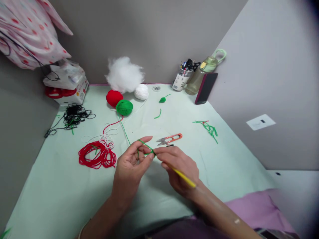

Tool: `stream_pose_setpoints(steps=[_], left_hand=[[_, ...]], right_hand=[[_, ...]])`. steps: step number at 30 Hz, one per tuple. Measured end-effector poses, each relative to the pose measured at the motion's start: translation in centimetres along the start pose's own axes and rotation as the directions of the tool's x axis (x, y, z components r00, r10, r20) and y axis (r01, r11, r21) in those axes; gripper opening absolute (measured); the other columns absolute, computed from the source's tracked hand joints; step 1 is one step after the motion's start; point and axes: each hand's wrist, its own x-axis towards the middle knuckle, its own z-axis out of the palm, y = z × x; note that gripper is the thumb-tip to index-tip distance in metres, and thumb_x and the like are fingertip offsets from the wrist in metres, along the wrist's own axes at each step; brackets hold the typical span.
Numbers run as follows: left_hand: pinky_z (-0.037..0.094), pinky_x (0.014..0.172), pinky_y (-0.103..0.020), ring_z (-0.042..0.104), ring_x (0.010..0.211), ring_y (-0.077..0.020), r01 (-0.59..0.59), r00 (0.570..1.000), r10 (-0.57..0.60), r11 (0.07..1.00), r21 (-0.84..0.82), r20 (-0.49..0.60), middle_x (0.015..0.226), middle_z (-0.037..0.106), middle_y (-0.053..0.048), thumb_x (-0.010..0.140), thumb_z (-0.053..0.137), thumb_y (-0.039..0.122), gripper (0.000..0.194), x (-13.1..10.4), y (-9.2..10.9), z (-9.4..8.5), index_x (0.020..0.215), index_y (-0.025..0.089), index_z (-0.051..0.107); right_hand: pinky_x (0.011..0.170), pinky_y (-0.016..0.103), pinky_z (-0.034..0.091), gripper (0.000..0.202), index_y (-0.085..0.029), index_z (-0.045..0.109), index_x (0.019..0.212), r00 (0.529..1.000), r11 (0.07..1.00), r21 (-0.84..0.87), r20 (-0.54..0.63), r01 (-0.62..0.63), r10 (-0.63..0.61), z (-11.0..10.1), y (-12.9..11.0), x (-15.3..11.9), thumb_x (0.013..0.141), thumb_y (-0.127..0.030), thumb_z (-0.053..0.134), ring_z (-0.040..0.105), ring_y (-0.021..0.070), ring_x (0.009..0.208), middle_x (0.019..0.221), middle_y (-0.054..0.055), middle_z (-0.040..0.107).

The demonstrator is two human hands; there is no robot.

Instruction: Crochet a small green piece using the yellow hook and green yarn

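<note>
My left hand (133, 166) has green yarn (146, 145) looped over its raised index finger, and its thumb pinches the yarn near the fingertips. In my right hand (180, 167) is a crochet hook with a yellow handle (185, 178); its tip meets the yarn at the left fingertips, where the small worked piece is mostly hidden. From the left hand a strand runs back to the green yarn ball (124, 107). Just beyond my right hand lie thread snips (169, 138) with orange handles.
Behind are a red yarn ball (114, 98), a white yarn ball (141, 92) and white stuffing (125, 74). Coiled red cord (96, 155) and tangled black cord (76, 115) lie left. Green scraps (208, 128), a phone (206, 89), a bottle (198, 78) and a pen cup (181, 79) are right.
</note>
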Motion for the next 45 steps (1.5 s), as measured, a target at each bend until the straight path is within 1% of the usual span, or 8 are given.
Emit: stream_pose_setpoints(steps=[3, 6, 11, 15, 21, 25, 29, 45], left_hand=[[0.051, 0.074, -0.019, 0.057, 0.066, -0.0074, 0.181, 0.981, -0.164, 0.966, -0.186, 0.102, 0.078, 0.066, 0.004, 0.075, 0.09, 0.024, 0.045, 0.0, 0.3, 0.1, 0.119, 0.022, 0.079], [0.055, 0.083, -0.024, 0.039, 0.047, -0.0002, 0.328, 0.942, -0.283, 0.892, -0.31, 0.18, 0.067, 0.06, 0.008, 0.077, 0.089, 0.022, 0.041, 0.2, 0.5, -0.1, 0.117, 0.018, 0.081], [0.053, 0.087, -0.024, 0.064, 0.07, -0.0075, 0.205, 0.976, -0.179, 0.948, -0.242, 0.126, 0.081, 0.07, 0.003, 0.078, 0.087, 0.021, 0.036, 0.3, 0.3, -0.1, 0.114, 0.021, 0.082], [0.052, 0.091, -0.026, 0.07, 0.091, -0.0157, 0.13, 0.985, -0.111, 0.98, -0.149, 0.13, 0.088, 0.075, -0.001, 0.078, 0.087, 0.023, 0.037, 0.0, -0.1, 0.3, 0.115, 0.022, 0.081], [0.046, 0.063, -0.016, 0.036, 0.047, -0.0026, 0.24, 0.968, -0.214, 0.942, -0.235, 0.13, 0.059, 0.052, 0.01, 0.079, 0.089, 0.026, 0.041, 0.0, 0.1, 0.3, 0.119, 0.021, 0.08], [0.054, 0.082, -0.023, 0.03, 0.046, -0.0032, 0.338, 0.941, -0.302, 0.877, -0.341, 0.155, 0.048, 0.035, 0.013, 0.076, 0.09, 0.025, 0.035, 0.5, 0.4, 0.0, 0.108, 0.015, 0.083], [0.052, 0.081, -0.023, 0.05, 0.058, -0.0065, 0.191, 0.981, -0.182, 0.952, -0.238, 0.061, 0.063, 0.058, 0.006, 0.076, 0.089, 0.026, 0.027, 0.4, 0.1, -0.1, 0.102, 0.018, 0.084], [0.048, 0.079, -0.022, 0.06, 0.082, -0.0136, 0.064, 0.995, -0.063, 0.998, -0.014, 0.083, 0.084, 0.067, 0.001, 0.081, 0.084, 0.027, 0.025, 0.2, -0.1, -0.4, 0.106, 0.026, 0.084]], right_hand=[[0.086, 0.035, 0.065, 0.034, -0.027, 0.07, 0.131, 0.999, 0.988, -0.152, 0.043, 0.03, -0.024, 0.0, -0.1, -0.1, 0.103, -0.012, 0.059, 0.076, 0.0226, 0.108, 0.119, 0.01, 0.078], [0.085, 0.039, 0.064, 0.029, -0.027, 0.074, 0.124, 0.986, 0.988, 0.066, -0.079, -0.14, 0.145, -0.1, -0.3, 0.2, 0.104, -0.015, 0.058, 0.076, 0.0227, 0.098, 0.108, 0.009, 0.079], [0.073, 0.036, 0.062, 0.022, -0.024, 0.078, 0.106, 0.906, 0.809, 0.493, -0.089, -0.32, 0.413, 0.0, -0.2, 1.4, 0.107, -0.028, 0.057, 0.071, 0.0181, 0.075, 0.087, 0.005, 0.077], [0.077, 0.037, 0.064, 0.02, -0.024, 0.079, 0.11, 0.939, 0.88, 0.377, -0.069, -0.288, 0.337, 0.5, -0.2, 1.2, 0.105, -0.024, 0.06, 0.076, 0.0219, 0.09, 0.098, 0.008, 0.081], [0.085, 0.038, 0.065, 0.038, -0.028, 0.074, 0.131, 0.994, 0.997, -0.015, -0.067, -0.082, 0.081, 0.5, -0.3, 0.0, 0.1, -0.01, 0.063, 0.077, 0.0234, 0.103, 0.12, 0.011, 0.079], [0.077, 0.037, 0.064, 0.025, -0.026, 0.078, 0.116, 0.94, 0.928, 0.27, -0.153, -0.256, 0.304, -0.1, -0.1, 0.7, 0.103, -0.014, 0.06, 0.075, 0.0195, 0.081, 0.095, 0.006, 0.08], [0.069, 0.034, 0.061, 0.018, -0.025, 0.08, 0.104, 0.867, 0.715, 0.587, -0.043, -0.38, 0.496, -0.2, 0.1, 1.6, 0.104, -0.028, 0.063, 0.069, 0.0165, 0.072, 0.091, 0.005, 0.078], [0.073, 0.034, 0.062, 0.023, -0.02, 0.073, 0.101, 0.832, 0.573, 0.688, 0.082, -0.445, 0.549, -0.3, 0.7, 1.2, 0.106, -0.038, 0.058, 0.073, 0.0167, 0.074, 0.097, 0.007, 0.08]])
